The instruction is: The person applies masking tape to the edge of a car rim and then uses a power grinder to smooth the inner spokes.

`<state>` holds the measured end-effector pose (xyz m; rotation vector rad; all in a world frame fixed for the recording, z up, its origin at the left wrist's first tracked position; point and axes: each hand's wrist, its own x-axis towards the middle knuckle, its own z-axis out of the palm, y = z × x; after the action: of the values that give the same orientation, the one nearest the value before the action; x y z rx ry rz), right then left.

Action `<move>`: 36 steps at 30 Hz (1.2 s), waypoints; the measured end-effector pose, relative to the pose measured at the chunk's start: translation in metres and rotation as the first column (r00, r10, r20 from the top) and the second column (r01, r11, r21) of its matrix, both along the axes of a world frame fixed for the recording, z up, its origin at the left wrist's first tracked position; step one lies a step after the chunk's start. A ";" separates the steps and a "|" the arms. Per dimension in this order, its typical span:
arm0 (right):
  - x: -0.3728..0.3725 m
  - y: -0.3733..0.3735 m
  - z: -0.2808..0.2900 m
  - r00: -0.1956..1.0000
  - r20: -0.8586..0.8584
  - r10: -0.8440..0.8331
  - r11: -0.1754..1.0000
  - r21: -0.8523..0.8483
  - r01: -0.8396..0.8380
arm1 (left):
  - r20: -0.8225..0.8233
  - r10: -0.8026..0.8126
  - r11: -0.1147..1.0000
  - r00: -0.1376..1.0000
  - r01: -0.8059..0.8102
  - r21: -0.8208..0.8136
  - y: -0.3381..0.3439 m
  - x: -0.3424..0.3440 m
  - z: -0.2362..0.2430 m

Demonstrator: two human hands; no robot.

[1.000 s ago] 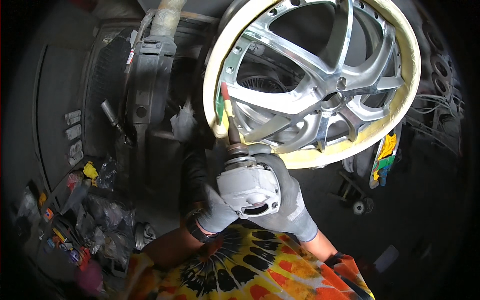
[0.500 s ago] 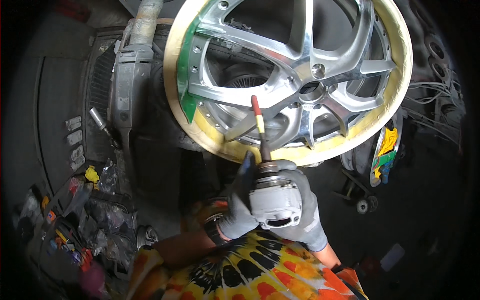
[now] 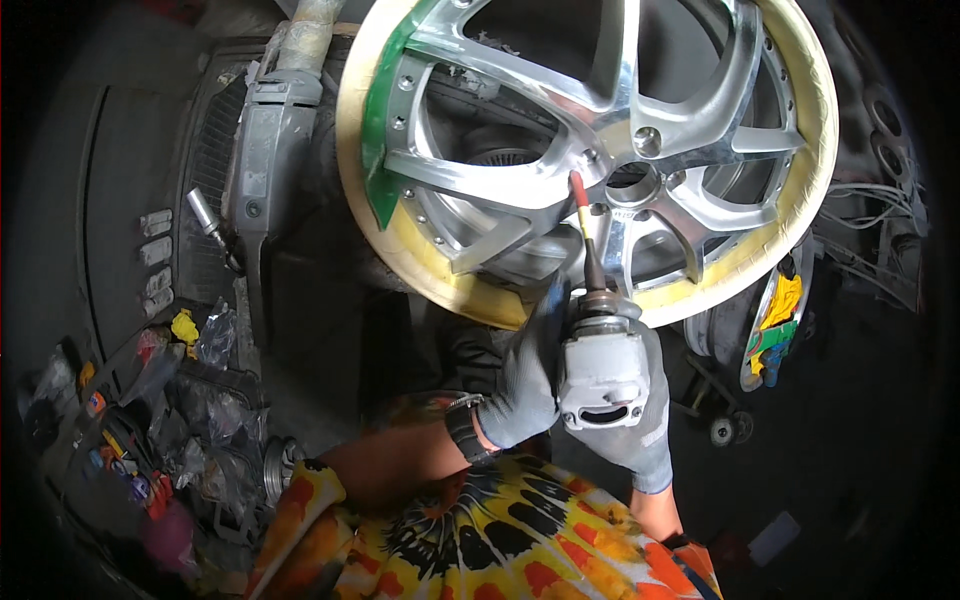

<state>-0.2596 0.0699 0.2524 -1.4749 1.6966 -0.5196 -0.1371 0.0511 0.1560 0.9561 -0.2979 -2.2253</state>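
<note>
A silver alloy wheel rim (image 3: 480,180) faces me, its outer lip wrapped in cream masking tape (image 3: 465,296), with a green strip (image 3: 375,130) on the left side. Both gloved hands grip a grey die grinder (image 3: 604,372) in front of my body. My left hand (image 3: 525,378) closes on its left side near the neck. My right hand (image 3: 648,425) wraps its right side and underside, so most of those fingers are hidden. The grinder's slim red-and-yellow tip (image 3: 580,195) points away from me and meets the spoke surface beside the hub hole (image 3: 635,182), as far as I can see.
A grey machine column (image 3: 275,150) stands left of the rim, beside a metal-ended handle (image 3: 203,212). Plastic bags and clutter (image 3: 200,430) fill the lower left. Another wheel with yellow and green pieces (image 3: 775,330) leans at right, near a small caster (image 3: 723,430).
The grinder and both hands have moved right. Its tip has gone from the middle-left spoke's lower edge to a spot nearer the hub. The view has shifted slightly.
</note>
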 end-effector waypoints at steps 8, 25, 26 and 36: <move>0.056 0.004 0.002 0.997 0.050 0.067 0.997 -0.049 -0.064 | -0.410 0.339 0.905 0.847 -0.175 0.387 0.031 0.056 -0.010; 0.119 -0.026 -0.022 0.969 0.248 0.010 0.997 0.071 -0.029 | -0.632 0.253 0.960 0.732 -0.108 0.259 0.005 0.134 -0.063; 0.115 -0.023 -0.023 0.970 0.244 0.005 0.997 0.068 -0.022 | -0.331 0.195 0.980 0.923 -0.168 0.109 0.012 0.127 -0.047; 0.053 0.019 0.003 0.999 -0.038 -0.039 0.996 -0.087 0.035 | 0.119 0.098 0.928 0.988 -0.048 -0.368 0.023 0.047 -0.003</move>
<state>-0.2066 0.0892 0.2559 -1.5268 1.7547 -0.5939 -0.0902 0.0739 0.1533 0.8962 -0.7004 -1.9468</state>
